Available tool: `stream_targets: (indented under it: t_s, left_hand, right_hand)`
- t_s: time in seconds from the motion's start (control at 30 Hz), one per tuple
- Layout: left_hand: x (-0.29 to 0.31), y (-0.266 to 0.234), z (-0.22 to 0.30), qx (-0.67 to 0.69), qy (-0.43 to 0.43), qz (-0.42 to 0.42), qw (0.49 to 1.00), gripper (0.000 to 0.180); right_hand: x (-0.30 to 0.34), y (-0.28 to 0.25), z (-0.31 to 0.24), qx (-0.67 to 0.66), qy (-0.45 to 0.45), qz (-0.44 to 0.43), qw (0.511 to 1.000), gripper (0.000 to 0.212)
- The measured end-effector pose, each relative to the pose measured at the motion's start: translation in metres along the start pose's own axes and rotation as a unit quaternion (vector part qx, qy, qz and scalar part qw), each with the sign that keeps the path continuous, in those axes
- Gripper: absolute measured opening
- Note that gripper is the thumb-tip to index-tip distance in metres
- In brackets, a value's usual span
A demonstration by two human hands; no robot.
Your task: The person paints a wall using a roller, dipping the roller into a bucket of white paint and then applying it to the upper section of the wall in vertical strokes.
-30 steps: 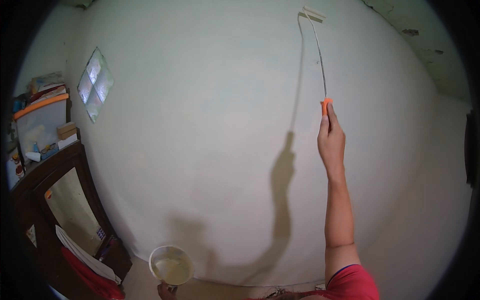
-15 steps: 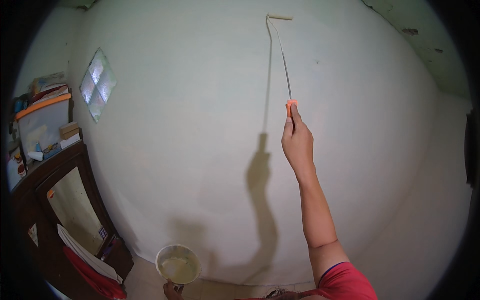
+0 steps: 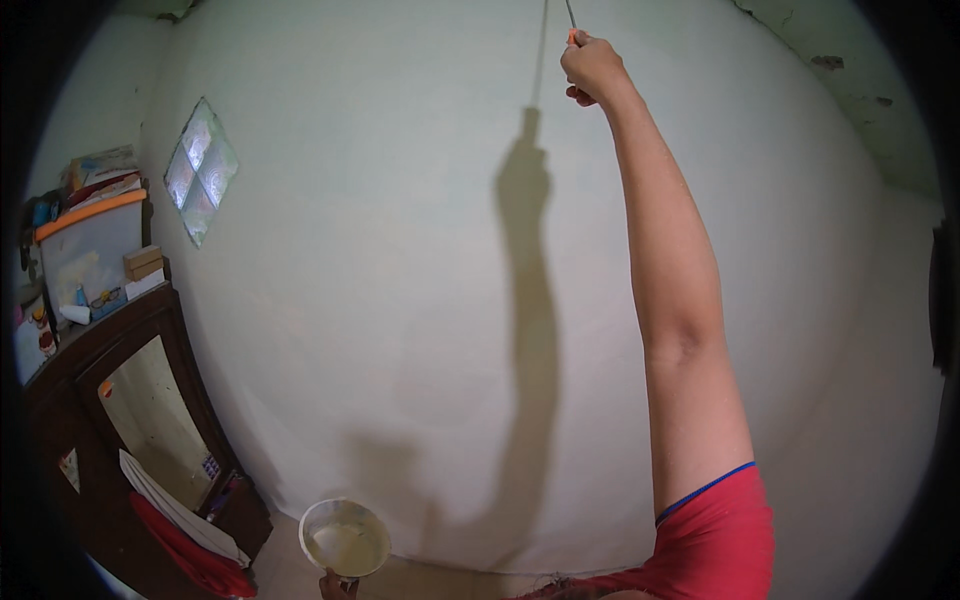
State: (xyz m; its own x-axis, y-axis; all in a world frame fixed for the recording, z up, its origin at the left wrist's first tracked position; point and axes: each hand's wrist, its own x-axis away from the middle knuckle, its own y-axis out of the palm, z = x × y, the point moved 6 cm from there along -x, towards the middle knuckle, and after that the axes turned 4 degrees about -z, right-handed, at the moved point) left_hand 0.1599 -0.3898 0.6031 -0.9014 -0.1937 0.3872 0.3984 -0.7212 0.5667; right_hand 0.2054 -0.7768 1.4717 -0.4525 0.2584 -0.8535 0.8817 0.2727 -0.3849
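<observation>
High at the top of the head view, my right hand [image 3: 593, 70] is closed around the orange handle of a paint roller [image 3: 571, 14]. Only part of its handle and thin metal rod shows; the roller head is beyond the upper edge. My right arm is stretched up in front of the pale wall [image 3: 410, 260]. Low down, my left hand [image 3: 338, 588] grips the near side of a round bucket [image 3: 318, 518], its fingers partly cut off by the lower edge. Pale, creamy paint lies inside the bucket.
A dark wooden cabinet [image 3: 85, 400] with a mirror stands at the left, with red and white cloths hanging on it. On top sit a clear storage box [image 3: 95, 245] and small cartons [image 3: 143, 262]. A diamond-shaped window [image 3: 201, 172] is set in the wall.
My right hand has moved up with the paint roller, taking the roller head out of view, and the arm has straightened. The bucket has shifted slightly left and down in the picture.
</observation>
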Motion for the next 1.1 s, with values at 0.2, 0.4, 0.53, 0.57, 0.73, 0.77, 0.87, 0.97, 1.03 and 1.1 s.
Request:
stream_targets:
  t_s: [0.2, 0.4, 0.53, 0.57, 0.73, 0.77, 0.87, 0.97, 1.03, 1.1]
  left_hand:
    - [0.003, -0.010, -0.003, 0.003, 0.017, -0.004, 1.000, 0.049]
    - [0.002, -0.001, -0.001, -0.012, 0.004, -0.015, 1.000, 0.050]
    - [0.002, 0.005, 0.001, -0.016, 0.003, -0.030, 0.999, 0.052]
    - [0.003, 0.006, 0.002, -0.019, 0.004, -0.035, 0.999, 0.053]
    - [0.007, 0.016, 0.001, -0.017, 0.008, -0.041, 0.999, 0.054]
    - [0.007, 0.014, 0.001, -0.017, 0.007, -0.033, 0.999, 0.054]
    - [0.005, 0.018, -0.003, -0.012, 0.001, -0.045, 0.999, 0.054]
    - [0.002, 0.015, -0.010, -0.008, -0.002, -0.048, 0.999, 0.055]
    - [0.014, 0.022, 0.000, -0.009, 0.008, -0.042, 0.999, 0.053]
    - [0.017, 0.020, 0.002, -0.008, 0.020, -0.034, 0.999, 0.052]
  right_hand:
    - [0.080, 0.028, 0.047, 0.004, 0.025, -0.052, 0.998, 0.049]
    - [0.208, 0.069, 0.111, -0.019, 0.020, -0.005, 1.000, 0.048]
    - [0.242, 0.055, 0.101, -0.067, 0.057, -0.007, 0.996, 0.048]
    - [0.245, 0.051, 0.100, -0.074, 0.051, 0.001, 0.996, 0.047]
    - [0.216, 0.042, 0.103, -0.034, 0.021, 0.025, 0.999, 0.047]
    - [0.210, 0.042, 0.101, -0.026, 0.030, 0.017, 0.999, 0.047]
    - [0.168, 0.038, 0.096, 0.017, 0.023, 0.021, 0.999, 0.047]
    - [0.103, 0.027, 0.095, 0.056, -0.009, 0.050, 0.997, 0.049]
    - [0.061, 0.015, 0.081, 0.057, -0.013, 0.052, 0.997, 0.050]
    - [0.032, -0.005, 0.053, 0.041, -0.002, 0.034, 0.999, 0.051]
